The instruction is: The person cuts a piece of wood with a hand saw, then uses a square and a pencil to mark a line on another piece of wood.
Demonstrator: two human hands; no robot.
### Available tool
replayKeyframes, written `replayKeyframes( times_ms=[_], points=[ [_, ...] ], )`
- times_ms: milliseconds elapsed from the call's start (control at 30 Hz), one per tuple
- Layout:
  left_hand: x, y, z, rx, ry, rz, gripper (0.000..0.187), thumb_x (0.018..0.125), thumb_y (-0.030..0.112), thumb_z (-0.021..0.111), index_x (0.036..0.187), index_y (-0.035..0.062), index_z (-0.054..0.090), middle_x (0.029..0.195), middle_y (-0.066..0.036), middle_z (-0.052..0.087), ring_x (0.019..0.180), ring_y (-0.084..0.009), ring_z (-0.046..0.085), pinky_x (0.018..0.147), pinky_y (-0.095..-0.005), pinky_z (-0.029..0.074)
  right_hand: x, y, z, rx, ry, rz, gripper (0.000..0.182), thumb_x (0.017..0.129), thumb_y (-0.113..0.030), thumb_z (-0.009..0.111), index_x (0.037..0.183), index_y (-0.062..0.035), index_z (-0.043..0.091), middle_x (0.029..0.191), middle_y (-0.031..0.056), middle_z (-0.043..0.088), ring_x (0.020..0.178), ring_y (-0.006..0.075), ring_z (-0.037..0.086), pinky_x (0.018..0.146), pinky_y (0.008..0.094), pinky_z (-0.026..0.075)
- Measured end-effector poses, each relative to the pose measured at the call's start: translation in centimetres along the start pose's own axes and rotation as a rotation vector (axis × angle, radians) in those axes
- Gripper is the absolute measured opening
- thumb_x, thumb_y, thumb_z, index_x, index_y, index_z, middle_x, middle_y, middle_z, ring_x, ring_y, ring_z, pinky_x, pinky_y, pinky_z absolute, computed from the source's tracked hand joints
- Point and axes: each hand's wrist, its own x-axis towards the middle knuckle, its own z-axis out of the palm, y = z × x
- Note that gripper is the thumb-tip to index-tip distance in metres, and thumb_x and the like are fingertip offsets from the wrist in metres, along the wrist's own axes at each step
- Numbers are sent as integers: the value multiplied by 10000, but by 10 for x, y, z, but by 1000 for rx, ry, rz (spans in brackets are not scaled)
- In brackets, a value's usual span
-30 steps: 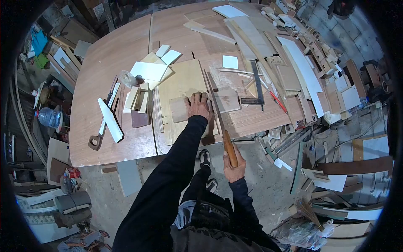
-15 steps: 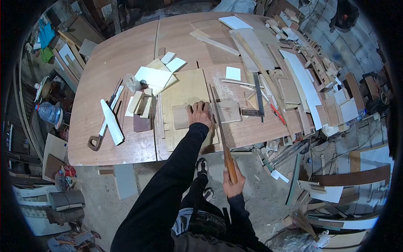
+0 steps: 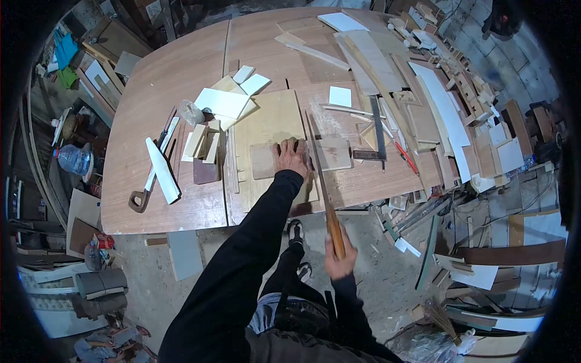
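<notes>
My left hand (image 3: 291, 159) presses down on a pale wooden board (image 3: 334, 154), its fingers bent over the wood. Beneath the board lies a larger light wooden panel (image 3: 266, 115) near the table's front edge. My right hand (image 3: 341, 257) is wrapped round the wooden handle of a saw (image 3: 321, 172), low in front of the table. The saw's narrow blade runs away from me across the board, just right of my left hand. A black square (image 3: 379, 133) lies to the right of the board.
On the table (image 3: 145, 109), a second saw (image 3: 138, 200), white offcuts (image 3: 222, 103), small wood blocks (image 3: 207, 145) and a tape roll (image 3: 190, 112) lie left. Long strips, boards and a red pencil-like tool (image 3: 405, 158) cover the right. Scrap wood and bottles stand on the floor around.
The view has shifted slightly, so the table's contents appear moved a little. My right hand and the saw have moved slightly forward. My left hand stays on the board.
</notes>
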Motion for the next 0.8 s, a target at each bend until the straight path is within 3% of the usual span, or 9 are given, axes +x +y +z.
replayKeyframes(
  times_ms=[133,200,400,567,667,767,800],
  points=[
    [7,0,-3,-30,2,-20,444,751,194,607,1179,72,611,1209,-155,519,1173,-328,448,1052,-521,273,50,2,29,19,-3,-62,468,860,-125,631,1310,-46,530,863,174,674,703,191,678,653,301,526],
    [6,0,1,-43,53,-2,458,734,198,619,1170,60,607,1188,-164,524,1176,-336,441,1048,-520,270,32,13,19,15,-28,31,458,865,-123,625,1305,-41,530,873,175,677,713,184,687,649,308,531],
    [7,-3,2,-12,-35,-25,545,697,210,647,1217,66,572,1189,-172,522,1170,-349,437,1048,-511,271,-38,10,-19,-6,-5,-52,429,869,-103,605,1289,-52,538,898,193,664,727,233,699,677,333,543],
    [6,-4,1,-16,20,30,519,696,212,659,1184,49,589,1199,-160,516,1165,-324,441,1057,-516,254,36,5,18,-18,-18,-49,434,873,-109,617,1293,-35,534,870,167,669,650,219,666,632,311,517],
    [8,0,-3,-21,40,40,525,694,225,669,1178,38,587,1179,-163,520,1145,-328,451,1045,-508,267,30,15,13,40,28,-106,434,873,-127,626,1286,-25,540,819,156,665,611,208,643,609,300,502],
    [8,2,-8,-27,19,22,518,695,235,673,1164,31,589,1145,-168,527,1120,-335,461,1030,-507,276,-19,6,-15,-6,-52,37,413,880,-133,620,1273,-24,553,805,165,660,635,188,653,623,299,509],
    [7,3,-7,-32,21,17,518,695,235,673,1164,31,589,1145,-168,527,1120,-335,461,1030,-507,276,-39,6,-26,1,-65,71,422,887,-130,621,1282,-3,542,929,164,668,797,180,651,728,302,505]
  ],
)
